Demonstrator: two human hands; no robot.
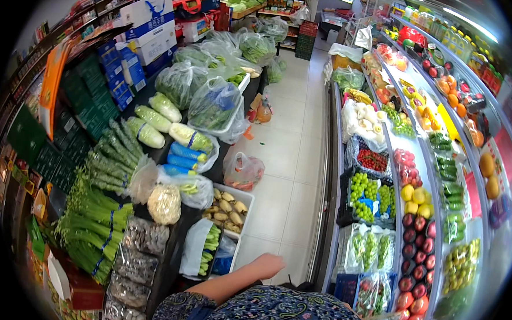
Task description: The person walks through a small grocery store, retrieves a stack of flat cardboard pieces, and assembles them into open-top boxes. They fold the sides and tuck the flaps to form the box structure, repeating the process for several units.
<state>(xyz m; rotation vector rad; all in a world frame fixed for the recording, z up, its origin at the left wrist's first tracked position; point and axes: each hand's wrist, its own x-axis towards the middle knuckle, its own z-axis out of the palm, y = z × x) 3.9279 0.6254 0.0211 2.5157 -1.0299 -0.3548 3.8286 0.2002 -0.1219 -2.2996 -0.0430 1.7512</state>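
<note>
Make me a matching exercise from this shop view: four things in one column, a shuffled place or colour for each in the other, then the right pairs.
Column one:
1. Left hand
2. Green grapes
3. Cauliflower
4. Brownish vegetables

Column two:
A. In a white crate
B. Cream-white
C. Above the tiled floor
D. In a black crate

Pairs: 1-C, 2-D, 3-B, 4-A.

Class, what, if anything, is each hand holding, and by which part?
No held thing shows at the left hand, though its underside is hidden. The right hand cannot be made out clearly, so its hold cannot be told.
</note>
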